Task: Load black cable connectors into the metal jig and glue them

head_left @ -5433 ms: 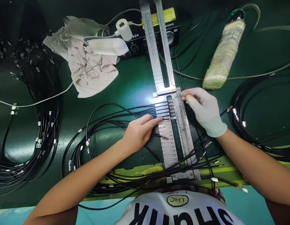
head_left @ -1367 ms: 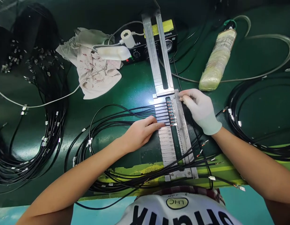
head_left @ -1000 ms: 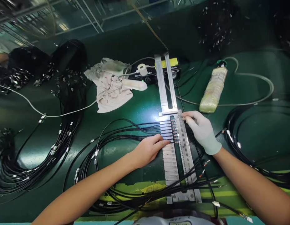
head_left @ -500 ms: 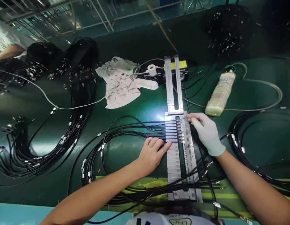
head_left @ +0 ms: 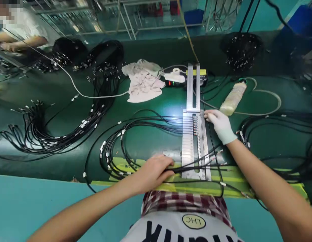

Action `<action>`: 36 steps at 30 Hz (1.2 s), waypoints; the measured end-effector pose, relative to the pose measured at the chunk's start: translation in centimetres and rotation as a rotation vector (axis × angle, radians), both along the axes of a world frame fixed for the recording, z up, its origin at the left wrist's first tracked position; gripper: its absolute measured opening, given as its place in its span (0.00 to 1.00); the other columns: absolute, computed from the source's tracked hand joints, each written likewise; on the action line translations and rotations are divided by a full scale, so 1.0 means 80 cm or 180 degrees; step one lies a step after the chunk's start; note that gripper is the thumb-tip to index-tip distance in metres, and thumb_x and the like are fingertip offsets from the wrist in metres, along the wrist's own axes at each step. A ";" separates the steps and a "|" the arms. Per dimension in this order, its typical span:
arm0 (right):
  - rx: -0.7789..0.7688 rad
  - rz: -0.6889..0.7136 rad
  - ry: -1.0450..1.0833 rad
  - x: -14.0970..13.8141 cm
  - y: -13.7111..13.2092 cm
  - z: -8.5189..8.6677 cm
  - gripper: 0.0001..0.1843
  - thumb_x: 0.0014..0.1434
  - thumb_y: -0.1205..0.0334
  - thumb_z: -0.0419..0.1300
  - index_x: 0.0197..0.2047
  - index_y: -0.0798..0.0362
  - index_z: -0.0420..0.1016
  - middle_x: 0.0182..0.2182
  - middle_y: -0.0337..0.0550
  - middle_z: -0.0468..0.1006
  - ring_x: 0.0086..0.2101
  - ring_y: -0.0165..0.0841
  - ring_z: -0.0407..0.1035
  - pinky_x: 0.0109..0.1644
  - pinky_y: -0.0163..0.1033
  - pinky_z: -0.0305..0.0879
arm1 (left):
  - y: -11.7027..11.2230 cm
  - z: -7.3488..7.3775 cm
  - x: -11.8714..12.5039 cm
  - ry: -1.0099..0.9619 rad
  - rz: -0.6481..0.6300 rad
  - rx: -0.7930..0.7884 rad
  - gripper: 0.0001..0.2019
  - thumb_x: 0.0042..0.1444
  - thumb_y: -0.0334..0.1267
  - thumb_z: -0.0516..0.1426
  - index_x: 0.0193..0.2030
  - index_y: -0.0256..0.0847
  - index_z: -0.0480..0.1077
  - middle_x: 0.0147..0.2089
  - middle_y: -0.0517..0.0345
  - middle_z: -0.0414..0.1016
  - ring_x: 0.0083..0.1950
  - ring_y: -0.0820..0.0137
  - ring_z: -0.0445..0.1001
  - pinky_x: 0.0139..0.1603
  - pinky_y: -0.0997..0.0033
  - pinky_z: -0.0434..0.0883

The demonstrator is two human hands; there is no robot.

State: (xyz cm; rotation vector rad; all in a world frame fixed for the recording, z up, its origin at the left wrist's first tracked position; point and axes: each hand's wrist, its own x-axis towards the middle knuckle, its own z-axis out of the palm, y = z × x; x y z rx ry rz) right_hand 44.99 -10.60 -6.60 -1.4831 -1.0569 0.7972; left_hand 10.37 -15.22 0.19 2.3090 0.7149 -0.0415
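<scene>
A long slotted metal jig (head_left: 195, 144) lies lengthwise on the green mat. Several black cables (head_left: 156, 121) with red-tipped ends are seated side by side in its far slots. My bare left hand (head_left: 152, 171) sits at the near table edge, fingers curled onto the loose black cables (head_left: 188, 168) that cross the jig's near end. My gloved right hand (head_left: 220, 125) rests beside the jig's right rail at its far end, fingers bent against the rail.
A black control box (head_left: 196, 78), a white cloth (head_left: 143, 84) and a wrapped pale tube (head_left: 233, 98) lie beyond the jig. Cable bundles spread at left (head_left: 57, 134) and right (head_left: 277, 134). Another person (head_left: 19, 33) works at the far left.
My left hand pulled back from the seated cables at the jig's slots to the loose cables at the near edge. The view lifted, showing more of the bench. My right hand stayed put.
</scene>
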 end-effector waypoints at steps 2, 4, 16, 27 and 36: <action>-0.0157 0.0162 0.0122 0.006 -0.003 0.004 0.19 0.60 0.50 0.60 0.48 0.54 0.77 0.42 0.47 0.80 0.45 0.38 0.75 0.55 0.49 0.71 | -0.011 -0.005 -0.014 0.0000 0.0073 0.0018 0.09 0.69 0.42 0.52 0.44 0.41 0.70 0.40 0.55 0.73 0.45 0.66 0.71 0.46 0.67 0.67; -0.0341 0.0348 0.0169 0.011 -0.011 0.017 0.21 0.61 0.48 0.60 0.50 0.54 0.77 0.43 0.48 0.81 0.46 0.39 0.75 0.55 0.49 0.71 | -0.015 -0.009 -0.022 -0.0086 0.0174 -0.0093 0.11 0.70 0.41 0.50 0.43 0.41 0.71 0.40 0.55 0.72 0.43 0.67 0.70 0.44 0.69 0.67; -0.1120 0.2077 -0.2870 0.061 -0.119 0.059 0.24 0.62 0.43 0.59 0.59 0.39 0.73 0.56 0.44 0.76 0.52 0.46 0.74 0.53 0.47 0.73 | 0.012 0.013 -0.044 -0.0953 0.0725 -0.0051 0.11 0.68 0.40 0.52 0.43 0.39 0.75 0.37 0.57 0.77 0.37 0.72 0.73 0.39 0.73 0.65; 0.0568 0.2764 -0.3011 -0.106 -0.122 0.107 0.15 0.69 0.57 0.54 0.56 0.44 0.73 0.49 0.45 0.78 0.49 0.41 0.72 0.58 0.51 0.69 | 0.074 0.033 -0.198 0.0042 0.0492 0.2637 0.19 0.64 0.42 0.55 0.22 0.40 0.61 0.26 0.59 0.61 0.34 0.67 0.64 0.42 0.60 0.58; -0.0054 0.2216 -0.2601 -0.060 -0.102 0.056 0.17 0.66 0.51 0.56 0.57 0.34 0.71 0.55 0.39 0.77 0.53 0.46 0.73 0.58 0.55 0.74 | 0.061 -0.002 -0.256 0.0305 0.1653 0.1845 0.11 0.68 0.41 0.50 0.42 0.42 0.72 0.44 0.53 0.74 0.49 0.64 0.70 0.54 0.61 0.64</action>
